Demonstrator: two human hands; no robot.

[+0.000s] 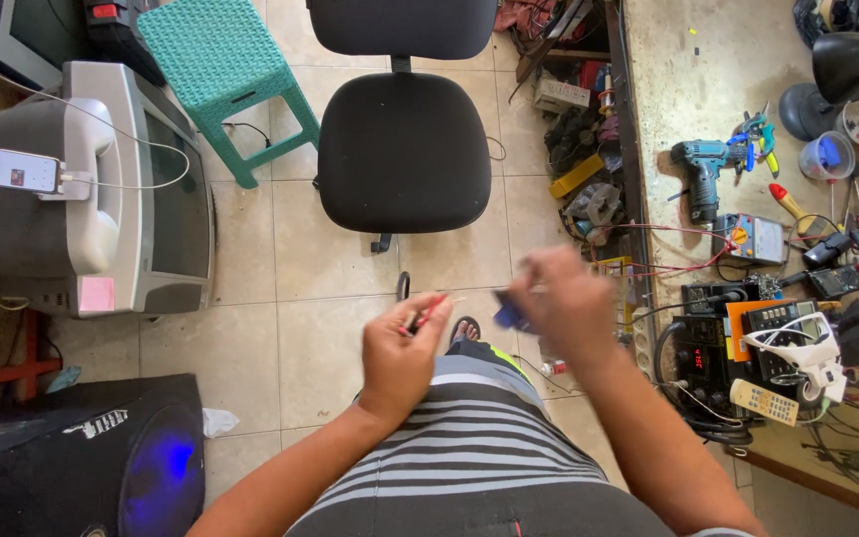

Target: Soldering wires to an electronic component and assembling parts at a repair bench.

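My left hand (pixel 402 350) is closed around thin red and black wires (pixel 426 314) that stick out past my fingers. My right hand (pixel 561 298) is blurred by motion and grips a small blue tool (pixel 509 316), its tip close to the wire ends. Both hands hover over my lap, above my grey striped shirt (pixel 469 438) and one foot in a sandal (pixel 464 328) on the tiled floor.
A black office chair (pixel 405 149) stands in front of me. An old grey television (pixel 121 189) with a phone (pixel 2 167) on it sits left, beside a teal plastic stool (pixel 221 50). A black speaker (pixel 82 457) is lower left. A cluttered workbench (pixel 708 80) with a drill (pixel 700 169) and meters is right.
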